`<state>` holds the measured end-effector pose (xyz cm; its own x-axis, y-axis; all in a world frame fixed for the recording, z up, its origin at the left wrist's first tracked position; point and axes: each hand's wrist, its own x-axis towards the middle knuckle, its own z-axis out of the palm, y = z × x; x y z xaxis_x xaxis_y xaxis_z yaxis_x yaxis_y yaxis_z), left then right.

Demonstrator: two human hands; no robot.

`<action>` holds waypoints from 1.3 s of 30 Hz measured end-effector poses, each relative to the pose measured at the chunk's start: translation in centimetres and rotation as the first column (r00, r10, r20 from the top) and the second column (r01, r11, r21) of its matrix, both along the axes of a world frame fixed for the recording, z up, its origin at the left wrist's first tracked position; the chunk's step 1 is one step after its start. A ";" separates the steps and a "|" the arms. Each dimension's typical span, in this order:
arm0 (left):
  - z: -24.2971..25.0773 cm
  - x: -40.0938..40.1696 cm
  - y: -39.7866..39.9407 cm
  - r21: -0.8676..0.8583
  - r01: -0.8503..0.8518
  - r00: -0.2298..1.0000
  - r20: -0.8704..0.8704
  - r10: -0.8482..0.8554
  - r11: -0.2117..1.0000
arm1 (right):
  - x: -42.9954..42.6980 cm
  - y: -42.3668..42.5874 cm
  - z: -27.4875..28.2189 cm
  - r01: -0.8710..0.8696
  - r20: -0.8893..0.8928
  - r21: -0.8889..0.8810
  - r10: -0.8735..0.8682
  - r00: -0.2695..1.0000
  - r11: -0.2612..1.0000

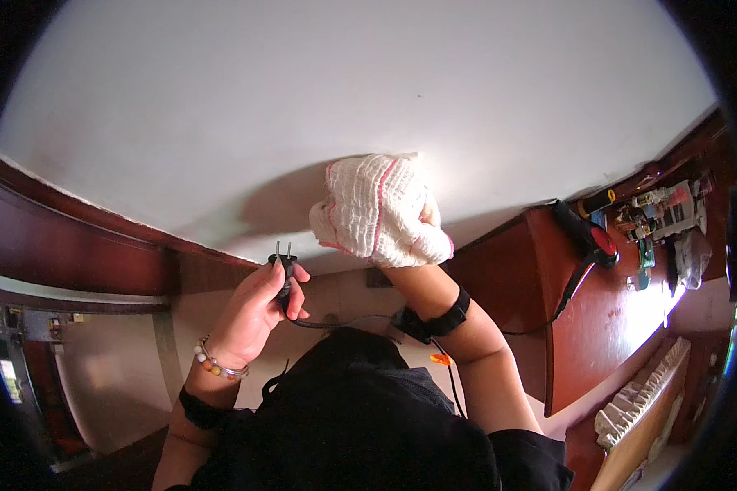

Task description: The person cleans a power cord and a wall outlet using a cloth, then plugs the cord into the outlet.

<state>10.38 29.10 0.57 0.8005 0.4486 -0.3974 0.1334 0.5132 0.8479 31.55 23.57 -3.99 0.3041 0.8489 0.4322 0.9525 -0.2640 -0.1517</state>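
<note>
Between the thumb and fingers of my left hand (255,307) is a black two-pin power plug (284,264), its metal pins pointing up toward the white wall. A black cord (319,324) runs from it to the right, past my body. My right hand (421,242) is wrapped in or covered by a white cloth with pink stripes (374,205), which lies against the wall (368,80). The fingers are mostly hidden by the bunched cloth. A corner of something pale shows just above the cloth; what it is, I cannot tell.
On the reddish-brown wooden cabinet (596,344) at the right lies a black and red hair dryer (596,242) with a cord. Bottles, packets and a plastic bag (691,258) are behind it. A cushion-like item with a ruffled edge (642,393) is at lower right. Dark wooden trim (98,215) borders the wall.
</note>
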 end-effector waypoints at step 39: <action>-0.7 -1.2 0.9 0.010 -0.030 0.999 -0.031 0.031 0.999 | -0.4 1.8 -1.9 -0.069 0.295 -0.036 0.076 0.952 0.997</action>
